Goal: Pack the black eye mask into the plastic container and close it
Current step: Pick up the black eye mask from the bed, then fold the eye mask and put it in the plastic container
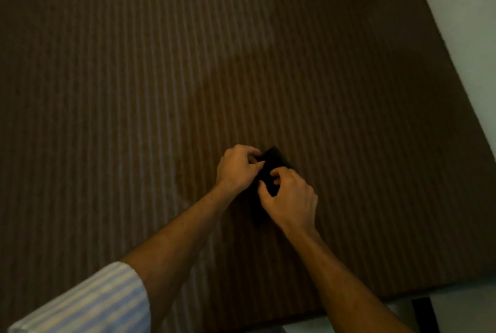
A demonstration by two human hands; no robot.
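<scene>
The black eye mask [272, 165] lies bunched on the brown striped table [188, 78], between both hands. My left hand [237, 169] pinches its left edge with thumb and fingertips. My right hand [291, 201] grips its near part, fingers curled over the fabric. A dark strip of the mask [257, 214] runs down below my right hand. No plastic container shows in the head view; the dim light hides fine detail.
The table's right edge [456, 91] runs diagonally against a pale floor [480, 37]. Its near edge [402, 293] lies at the lower right, with a dark table leg [424, 314] below it. A striped rolled-up sleeve [88, 303] covers my left arm.
</scene>
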